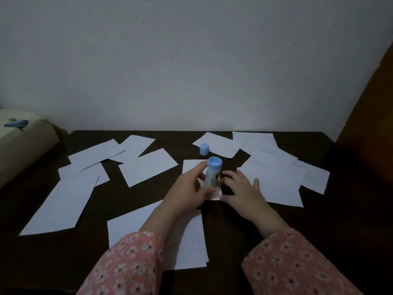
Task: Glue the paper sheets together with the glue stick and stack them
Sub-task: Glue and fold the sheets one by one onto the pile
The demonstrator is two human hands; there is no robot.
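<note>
**Glue stick stood up straight on the small sheet, with the left hand round it**

While the papers lay spread all over the dark table (244, 226), only one small sheet was being worked on. Far to the left lay a long sheet (61, 207), with more loose sheets (146, 167) just past it. None of those were touching a hand.

Next came the left hand (191, 189). Its fingers and thumb were curled round the glue stick (211, 174), so the grip was closed on the tube. The stick stood nearly upright. Its blue bottom end pointed up toward the camera and its glue end pointed down. That glue end was hidden behind the hand, so I could not tell if it touched the paper. Under it lay the small sheet (192, 166), in the middle of the table.

Behind the stick sat the blue cap (204, 149), off the tube and on its own.

Just to the right was the right hand (238, 188). It lay flat and open with its fingers spread, holding nothing. It seemed to press the right edge of the small sheet to keep it from sliding.

So the sheet lay straight below the grip. The next move was likely a rub of the stick across it. A big lined sheet (274, 182) lay nearest the right hand, and looked handy to stick on after.
</note>
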